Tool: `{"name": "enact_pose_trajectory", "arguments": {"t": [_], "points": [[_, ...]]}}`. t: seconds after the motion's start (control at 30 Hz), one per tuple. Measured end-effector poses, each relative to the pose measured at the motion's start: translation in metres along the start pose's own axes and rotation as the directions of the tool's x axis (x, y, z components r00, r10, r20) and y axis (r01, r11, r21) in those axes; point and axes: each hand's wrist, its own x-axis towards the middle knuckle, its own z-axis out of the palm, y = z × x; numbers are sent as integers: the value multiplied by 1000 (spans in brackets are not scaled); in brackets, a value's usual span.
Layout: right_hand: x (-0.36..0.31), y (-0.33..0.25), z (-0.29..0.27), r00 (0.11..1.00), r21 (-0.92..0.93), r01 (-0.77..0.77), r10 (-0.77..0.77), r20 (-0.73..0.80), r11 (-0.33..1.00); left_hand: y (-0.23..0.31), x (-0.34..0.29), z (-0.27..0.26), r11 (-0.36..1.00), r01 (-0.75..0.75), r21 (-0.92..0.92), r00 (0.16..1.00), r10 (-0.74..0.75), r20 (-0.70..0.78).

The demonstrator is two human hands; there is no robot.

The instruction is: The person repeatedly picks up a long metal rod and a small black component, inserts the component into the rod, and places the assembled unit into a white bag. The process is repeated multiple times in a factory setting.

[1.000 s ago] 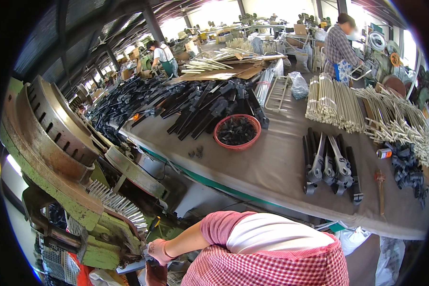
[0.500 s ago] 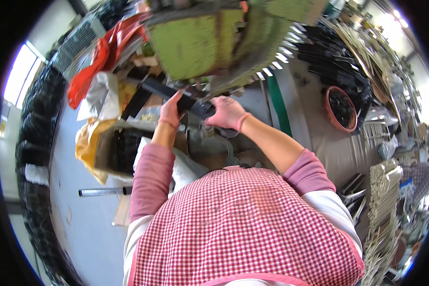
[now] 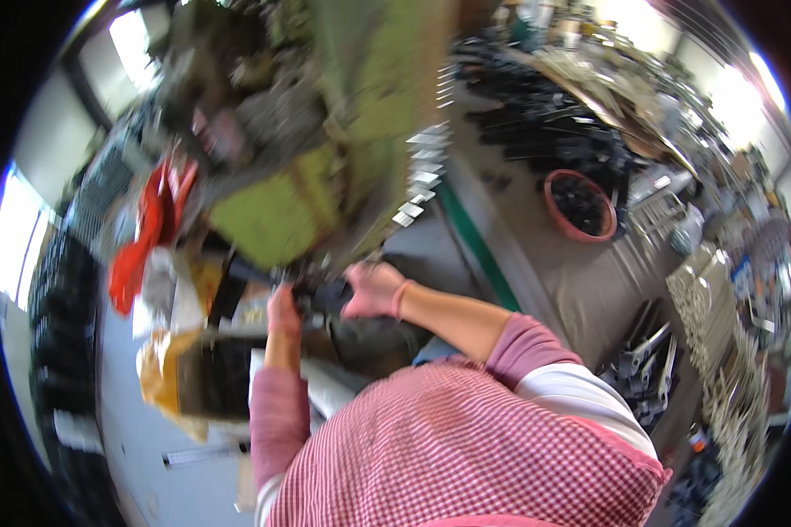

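A dark, straight bar lies across in front of me, just beneath a green machine. My left hand, in a pink glove, is closed around its middle. At the bar's right end is my right hand, also gloved in pink, with thumb and fingers bent about that end. Motion blur softens both hands, and the machine's lower parts partly hide the bar's far side. Below and left of my left hand stands an open box or sack with a yellow rim, dark inside.
A red basket of small black parts sits on the brown surface at right, near a pile of black strips. Pale bundled rods stand at far right. Red plastic sheeting hangs at left. A green strip runs beside the machine.
My view has swung, so the machine and basket appear farther left. Both hands stay at the bar, which now sits lower in the picture and closer to my apron.
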Motion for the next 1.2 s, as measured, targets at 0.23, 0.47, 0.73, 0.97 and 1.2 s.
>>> {"name": "enact_pose_trajectory", "arguments": {"t": [0.23,0.47,0.73,0.97,1.2], "points": [[0,0,2,998,32,52,-53,20,998,3,17,-24,998,54,35,995,-57,81],[-5,-21,-22,998,119,30,-37,55,992,50,-1,-3,998,62,31,989,-65,130],[-30,14,-16,955,249,-295,290,58,923,46,-31,-5,993,35,-111,984,-15,177],[-175,108,36,801,859,-498,440,406,115,-44,-76,-43,972,137,191,991,-135,-23],[-295,118,33,773,708,-602,493,399,371,-116,-163,100,-208,-777,594,432,509,744]]}}
